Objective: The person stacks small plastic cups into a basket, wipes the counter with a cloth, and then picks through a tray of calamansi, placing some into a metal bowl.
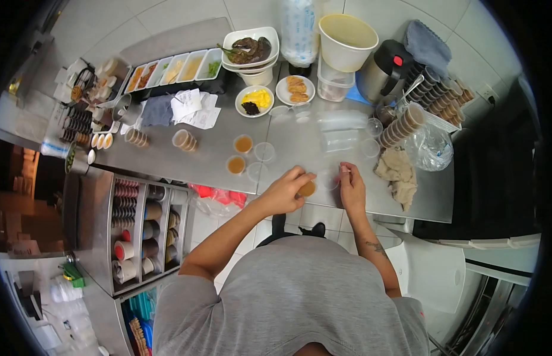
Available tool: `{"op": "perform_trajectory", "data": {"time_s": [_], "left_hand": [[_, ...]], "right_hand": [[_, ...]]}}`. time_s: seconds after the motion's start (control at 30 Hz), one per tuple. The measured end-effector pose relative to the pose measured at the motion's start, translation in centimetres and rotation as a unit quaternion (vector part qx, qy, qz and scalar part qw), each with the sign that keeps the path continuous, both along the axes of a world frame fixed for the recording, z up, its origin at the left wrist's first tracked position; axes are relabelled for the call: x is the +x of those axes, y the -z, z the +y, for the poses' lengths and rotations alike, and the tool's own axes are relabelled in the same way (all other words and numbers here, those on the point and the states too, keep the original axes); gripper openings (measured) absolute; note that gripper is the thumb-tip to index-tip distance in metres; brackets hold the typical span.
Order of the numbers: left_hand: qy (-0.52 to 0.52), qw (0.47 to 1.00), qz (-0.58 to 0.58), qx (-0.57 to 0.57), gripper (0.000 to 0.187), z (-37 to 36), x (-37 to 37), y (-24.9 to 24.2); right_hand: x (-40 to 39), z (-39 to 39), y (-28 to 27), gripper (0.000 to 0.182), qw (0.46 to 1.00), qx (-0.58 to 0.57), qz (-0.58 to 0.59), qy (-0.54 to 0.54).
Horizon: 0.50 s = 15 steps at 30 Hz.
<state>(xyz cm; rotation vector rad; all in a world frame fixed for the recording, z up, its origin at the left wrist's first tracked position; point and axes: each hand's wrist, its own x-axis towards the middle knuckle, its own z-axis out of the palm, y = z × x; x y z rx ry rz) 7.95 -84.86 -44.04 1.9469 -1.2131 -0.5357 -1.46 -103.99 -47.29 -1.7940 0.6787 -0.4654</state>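
At the front edge of the steel counter, my left hand [286,192] is closed around a small sauce cup [308,189] filled with orange-brown sauce. Beside it, my right hand [352,190] has its fingers together at the edge of a clear round lid [330,180]; the grip is partly hidden. Two more filled cups, one farther back [243,144] and one nearer [235,165], stand left of my hands. Next to them lie clear lids, one behind [264,152] and one in front [257,172].
Stacked cups [185,140] stand on the left, and a tall cup stack [403,124] leans at the right. A crumpled cloth [397,177] lies near the right edge. Plates of food, a white bucket [347,44] and a thermal jug [386,68] line the back.
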Motion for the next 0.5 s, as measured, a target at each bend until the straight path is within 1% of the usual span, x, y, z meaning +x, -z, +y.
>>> {"op": "perform_trajectory", "data": {"time_s": [0.03,0.07,0.1,0.13,0.17,0.2,0.23,0.27,0.33,0.47,0.5], "left_hand": [[0.003,1.000,0.006,0.003,0.061,0.0,0.1,0.1],[0.002,1.000,0.004,0.002,0.061,-0.1,0.1,0.0],[0.002,1.000,0.003,0.000,0.060,-0.2,0.1,-0.2],[0.001,1.000,0.001,-0.002,0.060,-0.3,0.1,-0.2],[-0.001,1.000,-0.006,-0.013,0.060,-0.5,0.2,0.1],[-0.003,1.000,-0.013,-0.024,0.059,-0.6,0.3,0.7],[-0.006,0.999,-0.019,-0.034,0.059,-0.7,0.3,0.9],[-0.015,0.999,-0.025,-0.039,0.059,-0.7,0.3,1.2],[-0.034,0.998,-0.037,-0.047,0.059,-0.8,0.1,1.3],[-0.124,0.989,0.081,-0.006,0.056,-0.5,-1.0,1.3],[-0.138,0.984,0.108,-0.007,0.054,-0.3,-1.1,1.6]], "right_hand": [[-0.2,-0.1,-1.1,0.024,0.995,0.094,0.021,-0.018],[-0.2,0.0,-1.8,0.024,0.976,0.216,-0.018,-0.028],[-0.2,0.0,-2.4,0.024,0.940,0.333,-0.056,-0.038],[-0.1,0.1,-2.7,0.024,0.890,0.445,-0.094,-0.048],[0.0,0.4,-1.8,0.022,0.931,0.352,-0.067,-0.067],[0.1,0.7,0.1,0.020,0.962,0.255,-0.038,-0.087],[0.3,1.3,0.6,0.018,0.982,0.156,-0.010,-0.106],[0.3,1.8,0.9,0.016,0.990,0.101,-0.024,-0.098],[0.4,3.4,0.1,0.013,0.995,-0.010,-0.053,-0.081],[0.5,3.5,-1.1,0.012,0.975,-0.178,-0.049,-0.121],[0.6,3.4,-0.9,0.012,0.970,-0.197,-0.066,-0.127]]}}
